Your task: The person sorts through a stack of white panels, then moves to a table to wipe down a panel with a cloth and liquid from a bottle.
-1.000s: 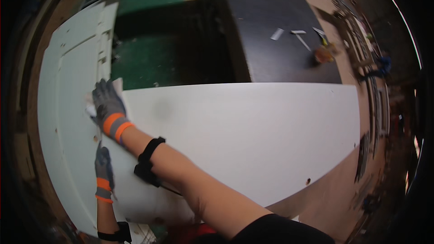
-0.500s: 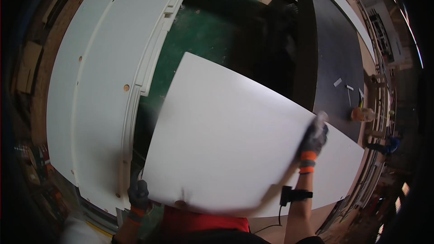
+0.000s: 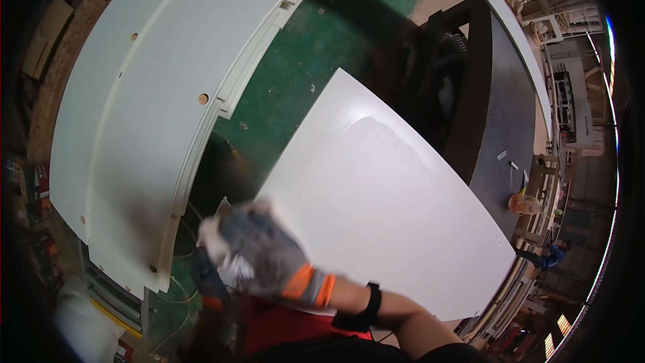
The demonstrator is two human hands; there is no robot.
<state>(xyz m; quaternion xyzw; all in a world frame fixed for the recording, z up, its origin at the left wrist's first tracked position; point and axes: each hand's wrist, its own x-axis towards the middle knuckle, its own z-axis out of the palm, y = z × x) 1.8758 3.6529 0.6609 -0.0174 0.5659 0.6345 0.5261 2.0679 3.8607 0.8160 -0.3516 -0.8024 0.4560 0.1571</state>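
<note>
My right hand [image 3: 259, 255] is in a grey work glove with an orange cuff, reaching across my body to the near left corner of the big white panel [image 3: 383, 202]. It's motion-blurred, so I honestly can't tell if the fingers are curled onto the edge or just lying on it. There's a black band on that wrist. My left hand [image 3: 208, 279] sits just below and behind the right one, dark glove with an orange stripe, mostly hidden and blurry, so I can't say whether it's gripping either. The two hands are close together at that same corner.

The panel itself runs from that corner away to the right, plain white face up, over a green floor [image 3: 302, 74] that's scuffed and speckled. To the left is a stack of long white boards [image 3: 134, 114] with small round holes drilled in them, lying well apart from my panel. Off to the right there's a dark table [image 3: 500, 121] with a few small bits and an orange-topped cup [image 3: 523, 203] on it.
</note>
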